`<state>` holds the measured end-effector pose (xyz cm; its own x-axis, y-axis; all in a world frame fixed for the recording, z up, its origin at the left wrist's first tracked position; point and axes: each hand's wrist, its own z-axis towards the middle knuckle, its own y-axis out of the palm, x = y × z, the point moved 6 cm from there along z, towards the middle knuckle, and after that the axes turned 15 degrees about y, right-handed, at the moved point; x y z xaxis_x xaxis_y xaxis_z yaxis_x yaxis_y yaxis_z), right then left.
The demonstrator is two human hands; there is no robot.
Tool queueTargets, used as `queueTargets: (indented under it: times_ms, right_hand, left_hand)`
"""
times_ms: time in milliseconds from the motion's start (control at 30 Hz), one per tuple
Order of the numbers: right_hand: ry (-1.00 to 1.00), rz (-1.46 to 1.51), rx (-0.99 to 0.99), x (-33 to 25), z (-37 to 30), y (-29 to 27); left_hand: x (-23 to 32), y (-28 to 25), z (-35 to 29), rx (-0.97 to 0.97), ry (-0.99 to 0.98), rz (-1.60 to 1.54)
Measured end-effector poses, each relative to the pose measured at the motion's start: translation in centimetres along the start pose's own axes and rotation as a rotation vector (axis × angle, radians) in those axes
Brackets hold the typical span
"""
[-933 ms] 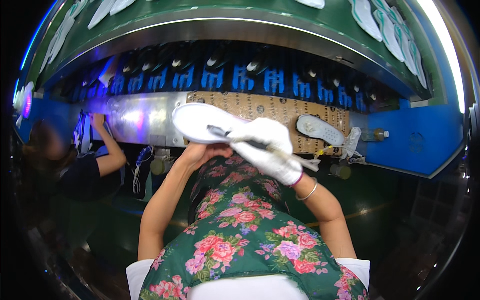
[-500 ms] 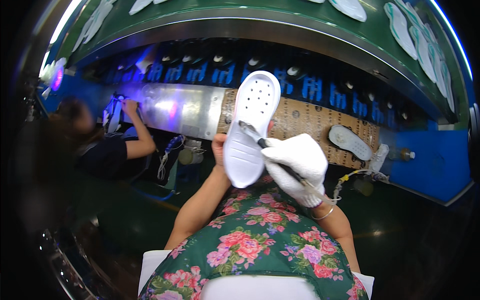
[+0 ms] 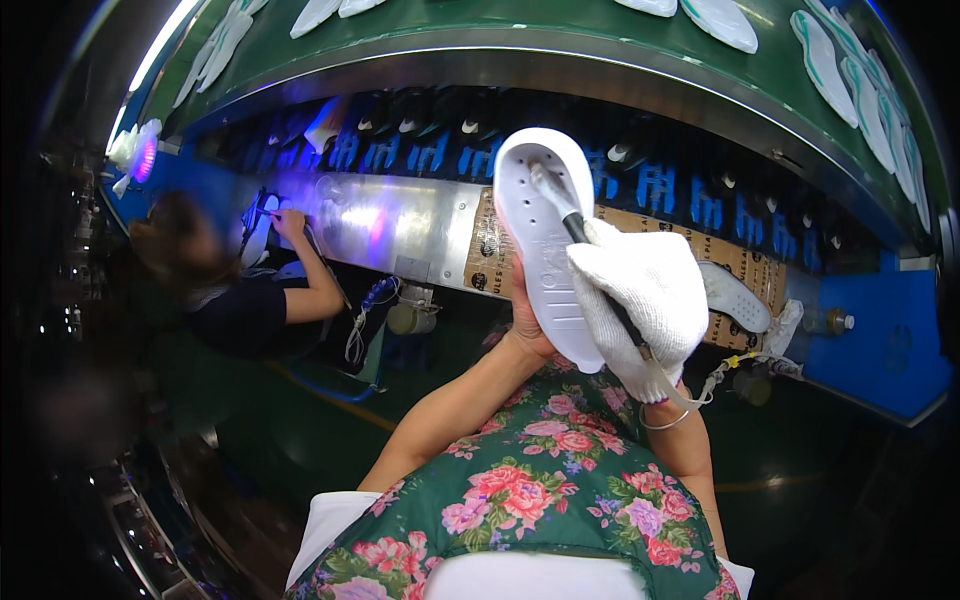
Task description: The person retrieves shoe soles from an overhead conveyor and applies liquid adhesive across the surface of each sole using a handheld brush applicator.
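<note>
My bare left hand [image 3: 530, 325] is closed round the left edge of a white shoe sole [image 3: 550, 270], holding it up tilted with the round toe away from me. The sole has a raised rim, small holes in its front part and ridges toward the heel. My right hand [image 3: 645, 300], in a white knitted glove, grips a brush [image 3: 573, 222] with a dark handle. The brush's pale tip touches the inner face near the toe holes. From the handle's lower end a thin clear tube runs out to the right.
Cardboard [image 3: 487, 255] covers part of the metal bench [image 3: 400, 215]; a second sole [image 3: 735, 297] lies on it. Beyond, a green conveyor [image 3: 450, 60] carries several soles [image 3: 825, 65]. A bottle [image 3: 830, 320] stands at right. At left, a co-worker's hand [image 3: 290, 222] works over another piece.
The brush has moved from the middle of the sole up to the toe area. The sole now leans the other way, and both hands sit farther right in view.
</note>
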<state>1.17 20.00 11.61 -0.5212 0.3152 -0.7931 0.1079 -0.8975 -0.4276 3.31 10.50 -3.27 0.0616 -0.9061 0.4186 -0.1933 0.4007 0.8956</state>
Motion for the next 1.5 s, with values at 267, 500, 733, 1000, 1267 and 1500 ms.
queueTargets:
  times_ms: [267,500,733,1000,1267,1500]
  right_hand:
    - [0.085,0.097,0.127,0.0,0.1,0.3]
    - [0.129,0.015,0.195,-0.3,-0.3,0.6]
    - [0.106,0.09,0.172,0.4,-0.5,0.7]
    - [0.181,0.233,0.031,1.5,-1.5,1.9]
    - [0.048,0.247,-0.088,0.6,-1.4,2.2]
    - [-0.107,0.115,-0.051,0.8,-2.9,3.4]
  left_hand:
    - [-2.8,-3.3,0.8,0.004,-0.096,-0.078]
    - [-3.6,-1.6,1.8,-0.114,-0.115,-0.317]
    - [-1.0,-0.4,2.1,-0.168,-0.024,-0.493]
    - [0.5,-0.4,3.2,-0.206,0.027,-0.302]
    - [1.2,0.4,3.5,-0.298,-0.034,-0.477]
    - [2.3,-0.4,4.0,-0.317,-0.023,-0.425]
